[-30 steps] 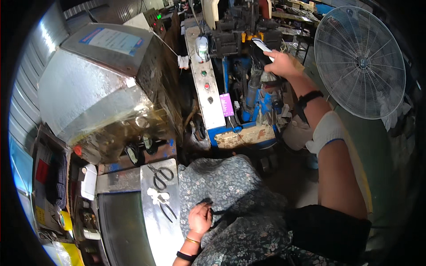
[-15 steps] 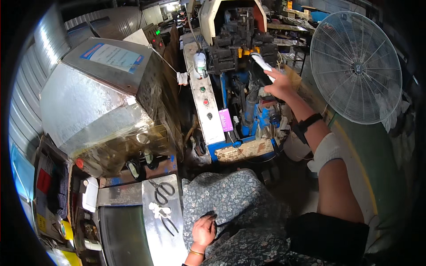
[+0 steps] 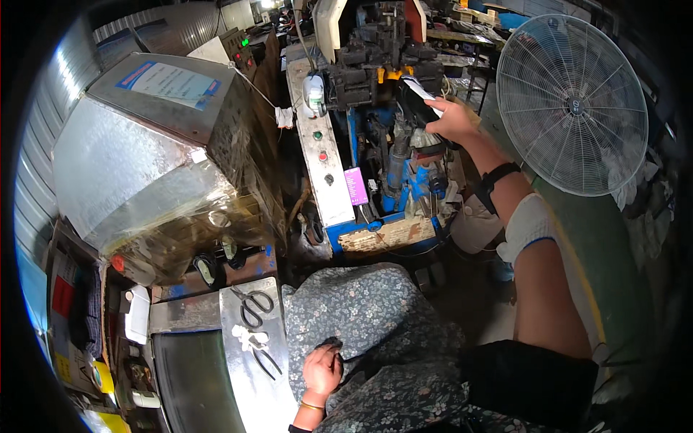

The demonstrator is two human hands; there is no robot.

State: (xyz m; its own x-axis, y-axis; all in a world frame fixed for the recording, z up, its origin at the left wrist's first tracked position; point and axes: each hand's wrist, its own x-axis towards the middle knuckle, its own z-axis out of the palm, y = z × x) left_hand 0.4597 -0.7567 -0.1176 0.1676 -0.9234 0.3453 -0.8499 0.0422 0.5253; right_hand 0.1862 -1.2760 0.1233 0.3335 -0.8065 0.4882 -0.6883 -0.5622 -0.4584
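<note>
My right hand (image 3: 453, 120) reaches far forward and is closed on the near end of a black-and-white shoe (image 3: 419, 92). The shoe is held slanting, its far end close to the yellow clamp parts (image 3: 393, 74) of a dark machine head (image 3: 382, 50). Whether it touches them I cannot tell. My left hand (image 3: 322, 370) rests on the dark flowered cloth (image 3: 361, 303) over my lap. Its fingers are curled, with something dark at their tips that I cannot make out. Beside it, black-handled scissors (image 3: 254, 307) and dark pincers (image 3: 264, 357) lie on a metal plate (image 3: 238, 382).
A purple card (image 3: 356, 186) stands against the white control panel (image 3: 323, 144), which carries buttons and a bottle (image 3: 313, 95). Two dark shoes (image 3: 205, 269) sit under the big metal hood (image 3: 137, 166) at left. A large fan (image 3: 574, 106) stands at right.
The shoe in my right hand has turned so more of its black side shows. The whole view has shifted slightly; my left hand stays on my lap.
</note>
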